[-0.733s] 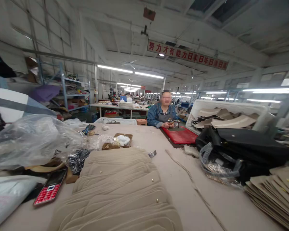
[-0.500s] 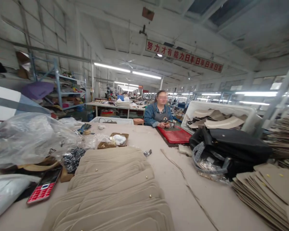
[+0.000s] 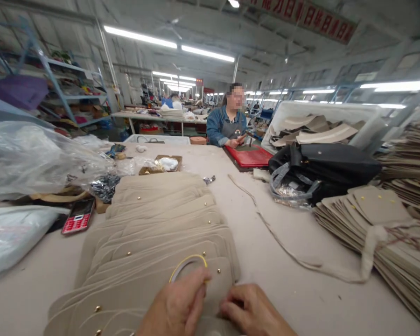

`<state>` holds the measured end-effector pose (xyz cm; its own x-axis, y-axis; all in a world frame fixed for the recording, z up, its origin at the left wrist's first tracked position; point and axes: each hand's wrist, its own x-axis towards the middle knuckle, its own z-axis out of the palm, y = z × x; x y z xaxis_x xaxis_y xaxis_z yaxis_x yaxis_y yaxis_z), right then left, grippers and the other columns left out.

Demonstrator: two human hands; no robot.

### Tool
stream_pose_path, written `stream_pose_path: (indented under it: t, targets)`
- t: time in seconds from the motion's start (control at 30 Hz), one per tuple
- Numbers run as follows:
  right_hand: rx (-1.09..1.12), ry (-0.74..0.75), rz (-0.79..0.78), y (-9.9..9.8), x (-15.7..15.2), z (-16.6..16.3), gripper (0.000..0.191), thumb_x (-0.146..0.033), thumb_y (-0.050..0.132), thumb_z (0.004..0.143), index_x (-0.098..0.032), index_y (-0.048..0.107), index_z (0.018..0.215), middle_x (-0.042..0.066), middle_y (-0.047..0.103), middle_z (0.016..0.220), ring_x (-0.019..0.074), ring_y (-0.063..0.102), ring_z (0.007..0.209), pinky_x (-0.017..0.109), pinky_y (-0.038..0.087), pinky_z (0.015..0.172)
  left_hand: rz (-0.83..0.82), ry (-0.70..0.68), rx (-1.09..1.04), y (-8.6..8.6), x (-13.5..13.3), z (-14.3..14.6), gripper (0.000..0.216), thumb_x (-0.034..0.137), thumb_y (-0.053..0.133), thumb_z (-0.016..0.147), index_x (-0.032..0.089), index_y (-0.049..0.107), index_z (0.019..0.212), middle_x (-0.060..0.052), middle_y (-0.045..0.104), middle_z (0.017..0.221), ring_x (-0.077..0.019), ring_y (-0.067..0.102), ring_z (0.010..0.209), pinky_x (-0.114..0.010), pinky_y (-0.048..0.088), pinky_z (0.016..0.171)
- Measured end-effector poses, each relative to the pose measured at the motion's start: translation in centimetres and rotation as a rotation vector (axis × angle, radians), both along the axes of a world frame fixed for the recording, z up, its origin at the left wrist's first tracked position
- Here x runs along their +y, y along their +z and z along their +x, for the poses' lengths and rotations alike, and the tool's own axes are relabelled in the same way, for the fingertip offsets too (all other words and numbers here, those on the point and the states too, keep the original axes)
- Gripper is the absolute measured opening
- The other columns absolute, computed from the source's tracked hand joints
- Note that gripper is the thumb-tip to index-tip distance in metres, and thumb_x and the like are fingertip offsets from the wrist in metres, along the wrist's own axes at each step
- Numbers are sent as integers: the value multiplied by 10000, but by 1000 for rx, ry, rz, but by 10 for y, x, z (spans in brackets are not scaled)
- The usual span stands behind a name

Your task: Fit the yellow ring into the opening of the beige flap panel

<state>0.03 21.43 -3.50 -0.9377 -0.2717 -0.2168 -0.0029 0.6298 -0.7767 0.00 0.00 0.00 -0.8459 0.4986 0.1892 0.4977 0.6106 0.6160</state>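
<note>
Head view: left hand [image 3: 182, 301] pinches a curved yellow-edged band [image 3: 180, 266] between thumb and fingers, band just over the overlapping beige panels [image 3: 168, 233] on the table [image 3: 259, 252]; right hand [image 3: 254, 305] is curled at the panels' right edge, can't tell if it grips anything. Red phone [image 3: 78, 217] lies left of the panels, cord [image 3: 280, 240] right; co-worker [image 3: 227, 122] sits across, behind a red pad [image 3: 248, 156].
</note>
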Motion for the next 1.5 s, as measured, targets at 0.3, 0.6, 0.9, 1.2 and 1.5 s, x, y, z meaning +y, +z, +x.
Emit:
stream_pose_path:
  t: [0.3, 0.6, 0.9, 1.2, 1.5]
  targets:
    - [454, 99, -373, 28, -4, -8, 198, -155, 551, 840, -177, 677, 991, 51, 699, 857, 149, 635, 763, 234, 505, 718, 89, -44, 170, -14, 8, 1, 400, 149, 285, 962, 228, 257, 1353, 48, 659, 719, -122, 631, 551, -189, 445, 476]
    - [868, 240, -185, 15, -22, -11, 149, -69, 495, 821, -198, 566, 840, 17, 658, 696, 121, 601, 619, 205, 462, 598, -22, -40, 199, -24, 7, 3, 294, 204, 222, 1007, 209, 271, 1297, 22, 723, 811, -156, 707, 657, -225, 477, 499]
    - [1032, 48, -119, 14, -32, -6, 186, -51, 462, 735, -185, 563, 655, -18, 588, 532, 90, 550, 468, 178, 406, 492, -77, -17, 433, -23, 7, 7, 248, 189, 206, 1017, 231, 429, 916, 22, 597, 682, -146, 612, 570, -235, 425, 475]
    - [49, -356, -421, 6, -41, 1, 169, -280, 598, 736, -149, 611, 629, -24, 541, 440, 93, 496, 392, 174, 361, 405, -47, 71, 599, -15, 17, 9, 305, 143, 251, 999, 228, 429, 767, 29, 487, 577, -135, 478, 450, -263, 313, 422]
    - [-93, -351, -479, -7, -3, -21, 394, -497, 699, 745, -107, 676, 795, 29, 633, 586, 122, 578, 508, 217, 479, 514, -336, 57, 319, -37, 16, 15, 223, 17, 530, 802, 223, 499, 881, 4, 597, 766, -197, 583, 659, -275, 433, 541]
